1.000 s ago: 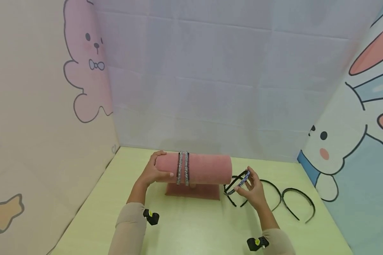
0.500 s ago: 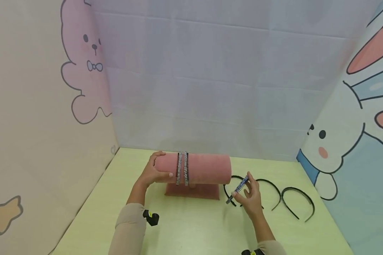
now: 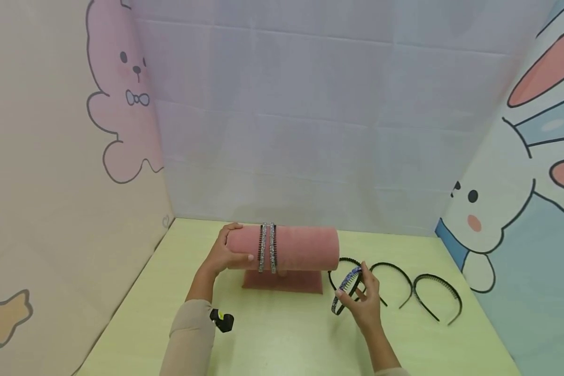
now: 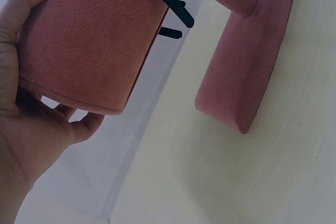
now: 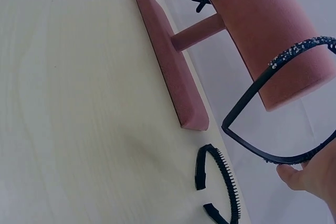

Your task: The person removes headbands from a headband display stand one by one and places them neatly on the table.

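A pink velvet roll stand point(image 3: 301, 248) sits mid-table on a flat pink base point(image 3: 284, 282). Two glittery headbands point(image 3: 268, 248) hang over its left part. My left hand point(image 3: 225, 253) grips the roll's left end; the left wrist view shows the fingers point(image 4: 31, 129) wrapped round the roll point(image 4: 89, 40). My right hand point(image 3: 359, 300) holds a blue-studded black headband point(image 3: 347, 290) just above the table, right of the stand. In the right wrist view this headband point(image 5: 262, 85) hangs in front of the roll point(image 5: 268, 30).
Three black toothed headbands lie on the yellow-green table point(image 3: 282, 339) to the right: one point(image 3: 340, 262) behind my right hand, one point(image 3: 395, 277) beside it, one point(image 3: 439, 295) farthest right. Cartoon-printed walls close the left, back and right sides.
My right hand has lowered and drawn the studded headband toward me, turning it from raised beside the roll to low over the table. The left hand has stayed on the roll.
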Motion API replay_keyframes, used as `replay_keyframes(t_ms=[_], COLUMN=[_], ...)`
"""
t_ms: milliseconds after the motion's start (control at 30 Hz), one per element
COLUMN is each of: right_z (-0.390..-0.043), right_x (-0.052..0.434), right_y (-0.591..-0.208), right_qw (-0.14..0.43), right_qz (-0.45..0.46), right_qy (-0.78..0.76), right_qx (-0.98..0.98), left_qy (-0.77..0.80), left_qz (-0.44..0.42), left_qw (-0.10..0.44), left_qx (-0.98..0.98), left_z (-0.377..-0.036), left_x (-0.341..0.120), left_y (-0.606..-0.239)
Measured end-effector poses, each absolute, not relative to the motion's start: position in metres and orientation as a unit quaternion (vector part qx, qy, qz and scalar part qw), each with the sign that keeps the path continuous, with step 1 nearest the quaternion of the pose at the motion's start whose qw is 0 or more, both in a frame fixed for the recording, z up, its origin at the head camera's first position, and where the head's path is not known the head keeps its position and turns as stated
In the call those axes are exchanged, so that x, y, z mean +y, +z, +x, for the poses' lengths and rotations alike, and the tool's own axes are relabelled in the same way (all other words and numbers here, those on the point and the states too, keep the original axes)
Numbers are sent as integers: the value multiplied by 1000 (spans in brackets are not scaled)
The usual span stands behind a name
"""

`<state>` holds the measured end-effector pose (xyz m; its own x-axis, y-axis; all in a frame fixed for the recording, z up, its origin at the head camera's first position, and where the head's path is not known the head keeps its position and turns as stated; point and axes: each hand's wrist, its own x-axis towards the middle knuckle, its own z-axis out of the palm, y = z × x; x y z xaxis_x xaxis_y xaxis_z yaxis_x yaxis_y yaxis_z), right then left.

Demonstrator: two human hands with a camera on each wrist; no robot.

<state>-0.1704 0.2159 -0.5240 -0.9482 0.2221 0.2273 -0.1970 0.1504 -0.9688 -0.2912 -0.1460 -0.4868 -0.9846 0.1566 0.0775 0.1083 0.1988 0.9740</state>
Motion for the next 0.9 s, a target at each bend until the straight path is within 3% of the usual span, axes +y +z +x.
replay_keyframes(t_ms=[133, 300, 900], right_z=[-158, -156, -148], right_x=[203, 195, 143], right_y=[-510, -524, -549], right_qw=[167, 174, 89], right_qz=[-11, -9, -113], right_qy=[640, 624, 545], right_qx=[-750, -762, -826], left_qy=[627, 628, 626], left_qz=[81, 81, 75], left_qw=[23, 18, 16], left_qx=[774, 774, 776], left_z=[-291, -289, -292], left_x=[-146, -146, -144], left_y=[-487, -485, -485])
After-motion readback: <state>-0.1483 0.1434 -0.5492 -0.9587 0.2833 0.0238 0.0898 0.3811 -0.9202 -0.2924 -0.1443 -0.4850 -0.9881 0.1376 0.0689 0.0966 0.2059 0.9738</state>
